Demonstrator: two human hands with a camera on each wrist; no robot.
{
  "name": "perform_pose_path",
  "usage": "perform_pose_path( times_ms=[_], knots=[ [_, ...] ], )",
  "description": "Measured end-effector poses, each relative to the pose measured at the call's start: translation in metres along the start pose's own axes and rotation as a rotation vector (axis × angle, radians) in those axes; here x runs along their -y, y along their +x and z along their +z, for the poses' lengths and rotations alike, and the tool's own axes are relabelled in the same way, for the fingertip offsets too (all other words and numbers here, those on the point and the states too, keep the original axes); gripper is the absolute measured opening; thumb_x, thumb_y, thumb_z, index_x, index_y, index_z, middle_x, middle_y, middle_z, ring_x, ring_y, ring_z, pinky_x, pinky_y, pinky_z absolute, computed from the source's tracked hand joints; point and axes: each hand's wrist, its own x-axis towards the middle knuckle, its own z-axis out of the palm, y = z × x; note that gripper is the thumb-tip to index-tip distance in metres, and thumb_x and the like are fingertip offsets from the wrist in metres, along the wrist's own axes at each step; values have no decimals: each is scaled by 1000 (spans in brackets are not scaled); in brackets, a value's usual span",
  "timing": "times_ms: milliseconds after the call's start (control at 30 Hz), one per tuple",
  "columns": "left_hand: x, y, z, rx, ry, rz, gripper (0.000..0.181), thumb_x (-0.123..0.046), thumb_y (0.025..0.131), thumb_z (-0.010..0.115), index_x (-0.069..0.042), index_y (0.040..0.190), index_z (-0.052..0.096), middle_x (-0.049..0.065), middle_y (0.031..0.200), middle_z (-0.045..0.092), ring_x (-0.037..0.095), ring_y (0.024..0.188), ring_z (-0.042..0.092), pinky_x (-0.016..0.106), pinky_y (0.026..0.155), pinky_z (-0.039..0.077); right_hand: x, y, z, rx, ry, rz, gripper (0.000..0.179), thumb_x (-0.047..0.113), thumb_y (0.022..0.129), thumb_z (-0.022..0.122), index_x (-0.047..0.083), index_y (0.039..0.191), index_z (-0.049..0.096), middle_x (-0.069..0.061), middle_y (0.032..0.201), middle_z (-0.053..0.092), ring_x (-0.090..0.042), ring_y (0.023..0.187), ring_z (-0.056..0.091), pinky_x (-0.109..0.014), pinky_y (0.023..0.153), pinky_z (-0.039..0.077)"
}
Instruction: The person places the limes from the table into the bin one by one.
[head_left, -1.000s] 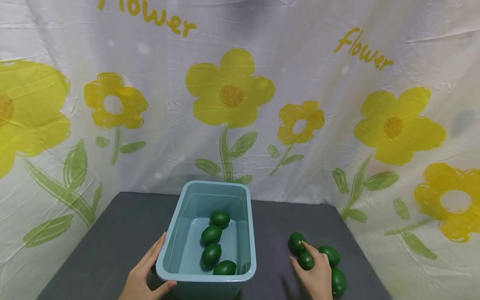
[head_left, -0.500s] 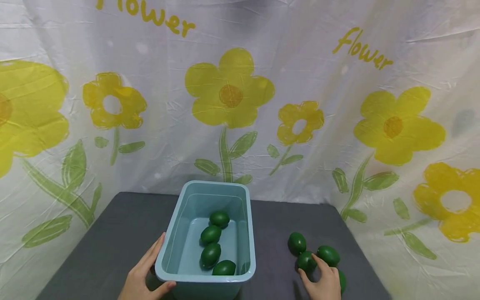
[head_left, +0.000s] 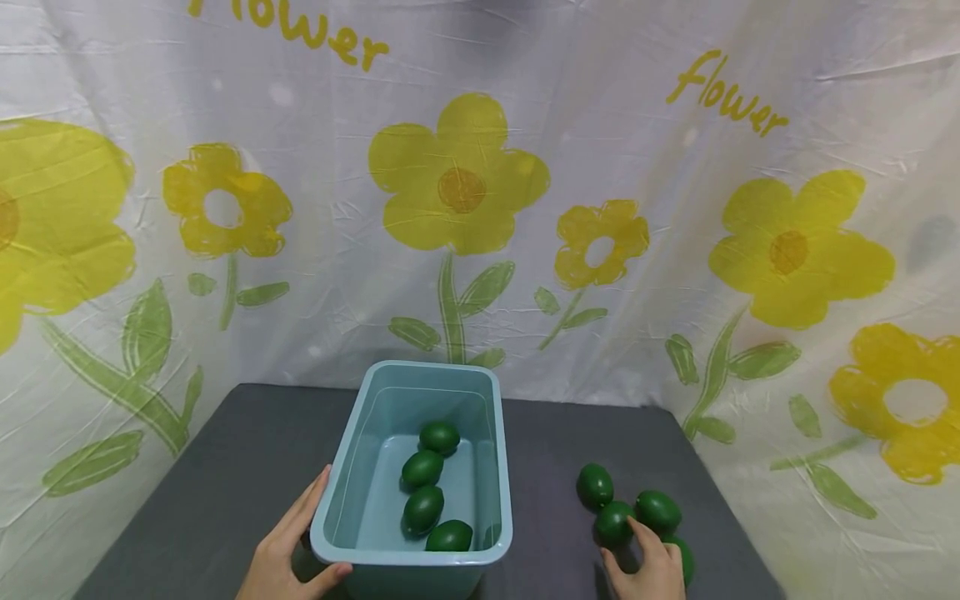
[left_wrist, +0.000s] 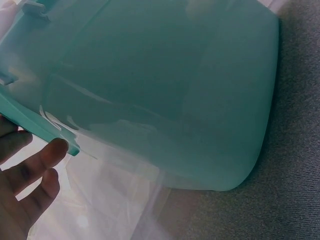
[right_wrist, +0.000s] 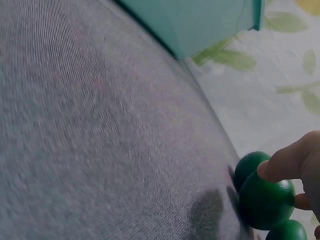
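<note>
My left hand [head_left: 281,546] holds the light-blue plastic bin [head_left: 501,467] by its near left corner, thumb at the front and fingers along the left side. In the left wrist view, its fingers [left_wrist: 47,155] curl at the rim. Several dark green, glossy limes [head_left: 422,510] lie in a line inside the bin. To the right, my right hand [head_left: 651,567] pinches a lime [head_left: 613,523] between thumb and finger, down among other limes. The right wrist view shows the thumb over this lime [right_wrist: 265,202], with a fingertip at its far side.
Around the pinched lime lie another lime [head_left: 595,486] behind it, one [head_left: 658,511] to its right, and one [head_left: 681,560] partly hidden by my hand. The dark grey tabletop [head_left: 543,442] meets a white curtain [head_left: 322,317] printed with yellow flowers.
My right hand has shifted a little right and toward me, so more of the lime at its fingertips shows. The left hand and bin stay put.
</note>
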Motion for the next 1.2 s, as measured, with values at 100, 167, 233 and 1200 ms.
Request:
perform_pose_path(
  times_ms=[100, 167, 233, 1200],
  knots=[
    [1, 0, 0, -2, -14, 9, 110, -24, 72, 98, -16, 165, 40, 21, 158, 52, -18, 134, 34, 15, 94, 50, -1, 4, 1, 30, -24, 1, 62, 15, 68, 96, -7, 121, 73, -27, 120, 73, -36, 87, 54, -51, 73, 50],
    [1, 0, 0, -2, -17, 12, 110, -24, 72, 98, -16, 166, 40, 21, 158, 52, -19, 134, 33, 16, 94, 50, -2, 7, 1, 73, -44, 3, 64, 15, 70, 95, -8, 125, 71, -28, 123, 72, -38, 90, 54, -53, 76, 49],
    [1, 0, 0, 0, -14, 9, 110, -24, 73, 98, -17, 166, 40, 20, 158, 52, -18, 134, 34, 18, 94, 51, -3, 10, 2, 113, -67, 1, 65, 15, 72, 94, -8, 127, 69, -28, 126, 70, -40, 93, 53, -55, 80, 49],
    [1, -1, -1, -2, -3, 23, 112, -26, 71, 99, -20, 166, 39, 15, 159, 52, -16, 134, 37, 28, 91, 58, -3, 18, 25, 42, -82, -25, 66, 10, 71, 95, -7, 129, 68, -26, 128, 70, -40, 99, 56, -60, 85, 54]
  ],
)
